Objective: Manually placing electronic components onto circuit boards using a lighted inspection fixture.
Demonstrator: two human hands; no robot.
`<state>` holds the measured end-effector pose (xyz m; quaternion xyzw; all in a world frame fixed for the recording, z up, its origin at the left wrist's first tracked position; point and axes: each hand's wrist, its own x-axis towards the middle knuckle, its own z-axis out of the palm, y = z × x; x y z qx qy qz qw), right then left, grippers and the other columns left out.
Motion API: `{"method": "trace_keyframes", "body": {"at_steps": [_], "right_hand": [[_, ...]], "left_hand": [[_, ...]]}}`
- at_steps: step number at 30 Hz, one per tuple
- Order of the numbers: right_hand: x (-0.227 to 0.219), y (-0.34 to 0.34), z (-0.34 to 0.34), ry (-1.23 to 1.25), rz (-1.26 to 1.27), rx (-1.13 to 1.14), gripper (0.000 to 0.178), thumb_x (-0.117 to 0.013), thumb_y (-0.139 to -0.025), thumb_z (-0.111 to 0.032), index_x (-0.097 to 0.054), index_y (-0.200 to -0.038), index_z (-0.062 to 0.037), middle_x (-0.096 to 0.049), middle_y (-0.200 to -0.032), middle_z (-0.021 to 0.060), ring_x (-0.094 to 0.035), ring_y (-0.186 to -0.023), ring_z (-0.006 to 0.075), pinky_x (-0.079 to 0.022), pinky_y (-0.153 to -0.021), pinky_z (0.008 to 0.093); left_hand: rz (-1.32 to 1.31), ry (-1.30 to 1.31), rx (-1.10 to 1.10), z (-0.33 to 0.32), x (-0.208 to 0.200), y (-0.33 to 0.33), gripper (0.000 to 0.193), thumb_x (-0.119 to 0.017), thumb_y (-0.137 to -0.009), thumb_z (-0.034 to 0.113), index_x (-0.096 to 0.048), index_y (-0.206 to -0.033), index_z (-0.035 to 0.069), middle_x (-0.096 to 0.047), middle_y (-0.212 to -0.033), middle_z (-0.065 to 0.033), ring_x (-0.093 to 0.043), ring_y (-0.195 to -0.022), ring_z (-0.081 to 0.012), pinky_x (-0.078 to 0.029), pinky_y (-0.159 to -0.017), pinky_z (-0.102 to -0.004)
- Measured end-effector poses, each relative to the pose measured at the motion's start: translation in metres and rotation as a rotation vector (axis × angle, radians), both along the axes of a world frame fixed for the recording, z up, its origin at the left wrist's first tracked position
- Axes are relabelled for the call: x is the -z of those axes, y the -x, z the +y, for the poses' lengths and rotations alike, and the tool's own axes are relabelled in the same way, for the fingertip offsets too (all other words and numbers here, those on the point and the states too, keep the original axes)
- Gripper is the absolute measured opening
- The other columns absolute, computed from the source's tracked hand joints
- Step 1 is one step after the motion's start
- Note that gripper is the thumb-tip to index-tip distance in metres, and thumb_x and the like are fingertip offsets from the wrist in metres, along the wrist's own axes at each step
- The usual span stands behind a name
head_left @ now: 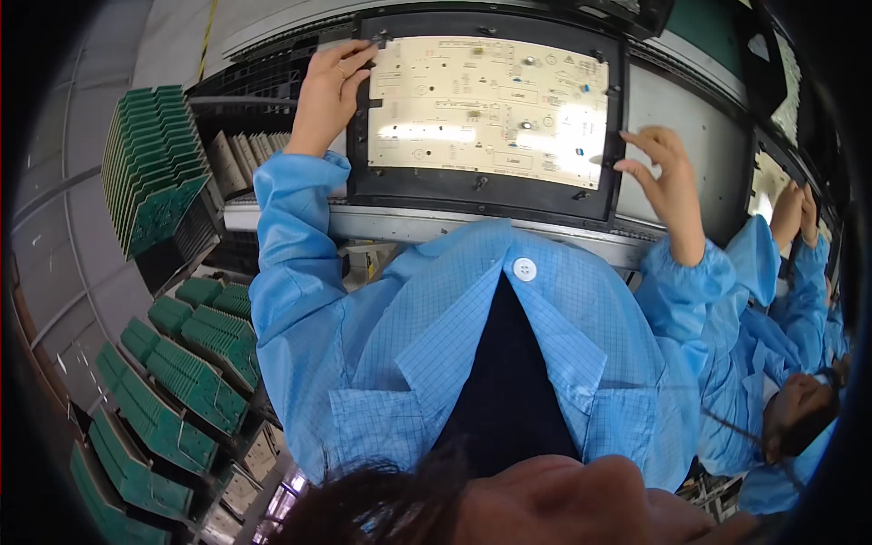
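A pale circuit board (495,95) with a few small components, among them blue parts and small silver cylinders, lies in a black frame fixture (409,189) with black knobs round its rim. My left hand (329,95) is at the frame's upper left corner. Its fingertips touch the edge beside a black clip (380,42), with the thumb lower down and apart from them. At the right edge of the frame, my right hand (668,168) has thumb and forefinger spread, their tips at or just beside the rim. Neither hand holds anything that I can see.
The frame lies on a metal conveyor rail (391,223). Green circuit boards (159,173) stand in a rack at left, with more stacks (195,368) below. Pale boards (245,156) stand beside the rack. Co-workers in blue sleeves (804,241) handle another frame at right.
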<state>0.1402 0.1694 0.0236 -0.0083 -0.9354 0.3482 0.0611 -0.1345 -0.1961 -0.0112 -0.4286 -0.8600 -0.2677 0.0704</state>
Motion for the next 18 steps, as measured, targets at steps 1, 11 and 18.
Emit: {"method": "trace_keyframes", "body": {"at_steps": [1,11,18], "right_hand": [[0.004,-0.008,-0.007,-0.098,0.023,0.085,0.034,-0.078,-0.076,-0.012,-0.070,-0.108,-0.0029,-0.061,-0.096,0.0133,-0.058,-0.087,0.0281,-0.046,-0.075,0.0354],[0.027,-0.029,-0.052,0.045,0.152,0.495,0.010,-0.072,-0.084,0.000,-0.072,-0.094,0.0010,-0.063,-0.090,0.0085,-0.060,-0.082,0.0182,-0.047,-0.073,0.0281],[0.004,-0.030,-0.059,-0.082,0.121,0.381,0.019,-0.072,-0.082,-0.003,-0.071,-0.101,-0.0010,-0.061,-0.093,0.0105,-0.057,-0.087,0.0242,-0.047,-0.077,0.0320]], "left_hand": [[0.007,0.005,-0.034,-0.001,-0.006,-0.008,0.030,-0.066,-0.083,0.004,-0.070,-0.113,0.008,-0.065,-0.115,-0.0108,-0.057,-0.108,-0.0325,-0.045,-0.097,-0.0392],[-0.121,-0.045,-0.197,-0.022,-0.008,-0.079,0.026,-0.077,-0.080,0.013,-0.072,-0.106,0.011,-0.061,-0.104,-0.0087,-0.055,-0.098,-0.0287,-0.048,-0.077,-0.0356],[-0.065,-0.159,-0.157,-0.020,0.006,-0.092,0.012,-0.070,-0.079,-0.004,-0.068,-0.089,0.001,-0.062,-0.098,-0.0101,-0.057,-0.091,-0.0277,-0.048,-0.077,-0.0350]]}}
